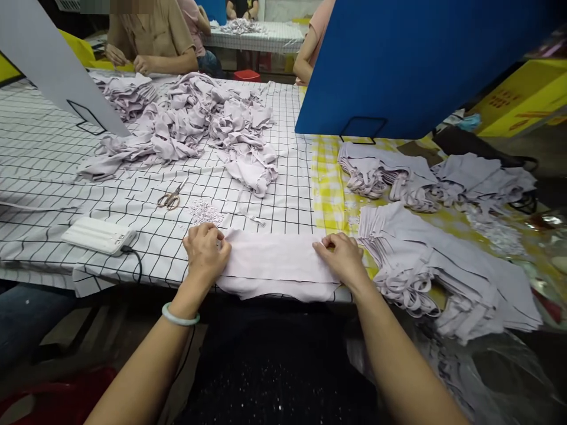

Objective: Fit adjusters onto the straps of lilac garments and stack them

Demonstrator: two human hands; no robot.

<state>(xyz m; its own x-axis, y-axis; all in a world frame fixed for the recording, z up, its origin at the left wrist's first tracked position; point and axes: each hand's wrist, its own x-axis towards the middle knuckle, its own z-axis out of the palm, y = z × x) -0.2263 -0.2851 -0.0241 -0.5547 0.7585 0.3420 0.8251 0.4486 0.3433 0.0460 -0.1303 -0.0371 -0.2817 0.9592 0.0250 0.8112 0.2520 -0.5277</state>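
A pale lilac garment piece lies flat at the near edge of the table. My left hand rests on its left end with fingers curled and pressed down on the cloth. At the garment's right end, my right hand pinches the top edge with bent fingers. A jade bangle circles my left wrist. Right of my right hand sits a neat stack of folded lilac garments.
Scissors and a small heap of cut tags lie beyond the garment. A white power bank sits at left. A big loose heap of lilac garments fills the far table. Blue board at right; other people work across the table.
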